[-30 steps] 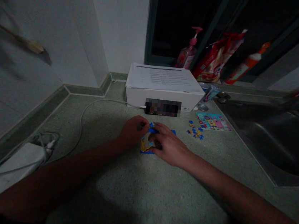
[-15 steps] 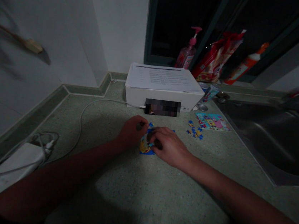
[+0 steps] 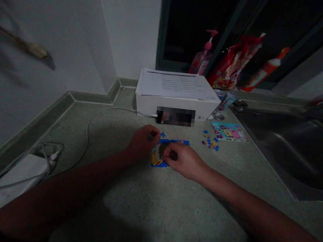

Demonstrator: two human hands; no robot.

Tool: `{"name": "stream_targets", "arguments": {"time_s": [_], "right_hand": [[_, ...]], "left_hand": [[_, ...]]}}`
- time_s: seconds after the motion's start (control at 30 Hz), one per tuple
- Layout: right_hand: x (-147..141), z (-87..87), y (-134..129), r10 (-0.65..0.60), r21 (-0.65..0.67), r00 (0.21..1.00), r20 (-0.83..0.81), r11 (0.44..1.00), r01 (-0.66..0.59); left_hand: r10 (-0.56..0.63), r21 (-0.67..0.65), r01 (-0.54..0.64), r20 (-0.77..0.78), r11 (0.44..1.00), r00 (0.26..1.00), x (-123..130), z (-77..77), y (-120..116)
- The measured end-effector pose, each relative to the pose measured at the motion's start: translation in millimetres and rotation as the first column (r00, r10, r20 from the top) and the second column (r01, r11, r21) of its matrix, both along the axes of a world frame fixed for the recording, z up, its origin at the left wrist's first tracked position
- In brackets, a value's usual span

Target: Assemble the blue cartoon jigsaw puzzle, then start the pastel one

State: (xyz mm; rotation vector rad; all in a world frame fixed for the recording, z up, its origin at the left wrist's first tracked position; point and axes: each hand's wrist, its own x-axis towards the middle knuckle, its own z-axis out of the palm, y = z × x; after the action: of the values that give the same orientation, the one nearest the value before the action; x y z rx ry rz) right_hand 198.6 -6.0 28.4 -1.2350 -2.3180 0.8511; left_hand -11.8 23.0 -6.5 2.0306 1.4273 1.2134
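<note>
A small blue jigsaw puzzle (image 3: 184, 143) with a yellow picture part lies flat on the counter, partly covered by my hands. My right hand (image 3: 184, 158) is over its right half, thumb and fingers pinched together; whatever is between the tips is too small and dark to name. At the puzzle's left edge my left hand (image 3: 144, 142) rests with curled fingers, and anything inside them is hidden. One loose blue puzzle piece (image 3: 163, 135) lies just beyond the puzzle, close to the left fingertips.
To the right are several loose puzzle pieces (image 3: 211, 142) and a colourful picture card (image 3: 230, 132), near the sink (image 3: 285, 181). Behind stands a white box (image 3: 148, 104) with papers on top and a phone (image 3: 176, 117) leaning against it. A white cable (image 3: 86, 136) runs left.
My right hand's fingers have drawn in, from spread above the puzzle to a pinch, uncovering more of its upper right edge. My left hand has hardly moved.
</note>
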Motion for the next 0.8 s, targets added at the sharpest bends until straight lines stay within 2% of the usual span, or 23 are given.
{"name": "stream_targets", "arguments": {"time_s": [0.57, 0.8], "right_hand": [[1, 1.2, -1, -0.007, -0.039, 0.999, -0.038, 0.999, 0.006], [16, 14.0, 2, -0.074, -0.091, 0.992, -0.099, 0.994, 0.065]], "left_hand": [[-0.008, -0.017, 0.008, 0.002, 1.0, 1.0, -2, -2.3, 1], [0.003, -0.049, -0.003, 0.012, 0.999, 1.0, -1, 0.5, -1]]}}
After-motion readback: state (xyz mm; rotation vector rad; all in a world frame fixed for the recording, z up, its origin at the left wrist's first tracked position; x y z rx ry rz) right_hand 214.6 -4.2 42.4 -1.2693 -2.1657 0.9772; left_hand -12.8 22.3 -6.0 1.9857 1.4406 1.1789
